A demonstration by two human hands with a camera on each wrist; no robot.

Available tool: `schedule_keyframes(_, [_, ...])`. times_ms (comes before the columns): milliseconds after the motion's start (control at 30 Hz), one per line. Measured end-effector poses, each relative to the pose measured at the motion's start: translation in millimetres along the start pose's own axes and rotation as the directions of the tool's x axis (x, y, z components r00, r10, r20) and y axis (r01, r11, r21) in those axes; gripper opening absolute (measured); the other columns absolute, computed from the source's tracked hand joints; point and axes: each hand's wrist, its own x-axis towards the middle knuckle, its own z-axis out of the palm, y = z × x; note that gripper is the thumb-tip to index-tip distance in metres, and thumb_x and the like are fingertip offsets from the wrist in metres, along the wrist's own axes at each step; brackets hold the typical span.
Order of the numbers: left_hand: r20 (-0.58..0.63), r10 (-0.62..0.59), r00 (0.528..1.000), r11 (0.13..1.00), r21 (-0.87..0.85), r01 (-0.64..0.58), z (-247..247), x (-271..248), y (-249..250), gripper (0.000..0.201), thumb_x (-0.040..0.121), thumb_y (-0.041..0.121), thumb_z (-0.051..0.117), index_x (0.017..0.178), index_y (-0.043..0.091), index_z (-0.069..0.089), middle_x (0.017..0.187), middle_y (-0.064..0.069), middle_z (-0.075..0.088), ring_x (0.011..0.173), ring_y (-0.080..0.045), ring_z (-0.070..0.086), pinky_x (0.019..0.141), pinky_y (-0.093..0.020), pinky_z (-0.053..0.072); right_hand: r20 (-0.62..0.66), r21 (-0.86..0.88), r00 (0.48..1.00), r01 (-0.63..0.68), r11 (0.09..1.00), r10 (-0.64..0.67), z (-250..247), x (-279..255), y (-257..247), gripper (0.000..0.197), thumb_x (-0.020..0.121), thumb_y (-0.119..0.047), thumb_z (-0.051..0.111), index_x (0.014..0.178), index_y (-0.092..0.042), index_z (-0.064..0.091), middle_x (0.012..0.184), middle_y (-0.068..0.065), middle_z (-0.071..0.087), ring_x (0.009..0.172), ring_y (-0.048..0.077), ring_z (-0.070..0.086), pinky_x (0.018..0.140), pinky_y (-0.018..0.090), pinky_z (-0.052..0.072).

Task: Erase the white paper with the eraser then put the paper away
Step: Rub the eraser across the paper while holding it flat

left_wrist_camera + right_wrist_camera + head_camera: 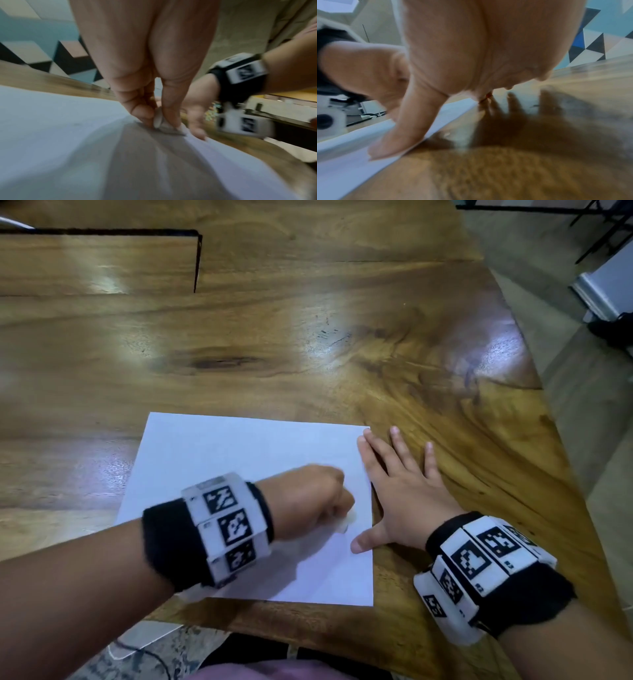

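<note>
Our left hand (310, 501) pinches what looks like the eraser (158, 120) against the white paper (219, 460), while our right hand (404, 491), fingers spread flat, pins its edge to the bench (308, 344) against sliding.

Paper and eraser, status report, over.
Left hand pinches eraser against white paper. Right hand flat, thumb pinning paper's right edge. Nothing in the way.

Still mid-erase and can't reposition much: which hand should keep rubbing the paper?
Left. The left hand already pinches the eraser against the paper, while the right hand lies flat, pinning the paper's right edge.
</note>
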Motion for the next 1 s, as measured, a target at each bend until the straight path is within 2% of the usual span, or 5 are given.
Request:
schedule_keyframes(133, [0.143,-0.004,0.99,1.0,0.005,0.003,-3.1,-5.1,2.4,0.014,0.081,0.01,0.057,0.088,0.014,0.067,0.087,-0.004,0.057,0.075,-0.015,0.048,0.066,-0.022,0.033,0.005,0.01,1.0,0.003,1.0,-0.003,0.6,-0.1,0.0,0.144,0.055,-0.073,0.069,0.141,-0.022,-0.033,0.147,-0.01,-0.04,0.131,0.019,-0.044,0.109,0.057,-0.021])
schedule_keyframes(267, [-0.003,-0.095,0.995,0.994,-0.058,0.095,-15.8,19.4,3.5,0.012,0.079,0.016,0.06,0.09,0.012,0.066,0.086,-0.004,0.051,0.082,-0.022,0.053,0.073,-0.029,0.041,0.001,0.012,1.0,0.003,1.0,-0.003,0.3,0.0,-0.7,0.143,0.055,-0.073,0.069,0.141,-0.022,-0.033,0.147,-0.01,-0.04,0.132,0.019,-0.043,0.109,0.057,-0.021])
schedule_keyframes(667, [0.073,-0.222,0.972,0.907,-0.35,0.233,28.0,-57.0,-3.8,0.022,0.068,0.012,0.064,0.057,0.017,0.046,0.061,0.005,0.041,0.063,-0.015,0.042,0.062,-0.034,0.032,-0.09,-0.057,0.996,0.014,0.998,-0.019,1.3,-13.5,-11.6,0.124,0.069,-0.068,0.063,0.148,-0.018,-0.018,0.154,-0.006,-0.028,0.138,0.015,-0.033,0.109,0.053,-0.022])
schedule_keyframes(867, [0.16,-0.173,0.972,0.96,-0.194,0.203,16.6,-51.9,0.3,0.009,0.079,0.007,0.059,0.078,0.015,0.064,0.069,0.008,0.049,0.068,-0.014,0.053,0.061,-0.01,0.035,-0.038,-0.067,0.999,0.035,0.997,-0.038,21.2,-41.5,-18.4,0.126,0.07,-0.067,0.063,0.145,-0.017,-0.026,0.15,-0.006,-0.037,0.134,0.008,-0.035,0.106,0.049,-0.025])
schedule_keyframes(1000, [0.125,-0.132,0.983,0.99,-0.031,0.137,-0.7,-26.5,3.8,0.012,0.076,0.016,0.064,0.087,0.017,0.07,0.089,-0.004,0.068,0.082,-0.019,0.059,0.066,-0.018,0.031,-0.041,-0.094,0.998,0.04,0.995,-0.044,20.8,-35.1,-14.5,0.136,0.062,-0.073,0.064,0.142,-0.016,-0.031,0.148,-0.004,-0.04,0.134,0.01,-0.037,0.107,0.053,-0.025])
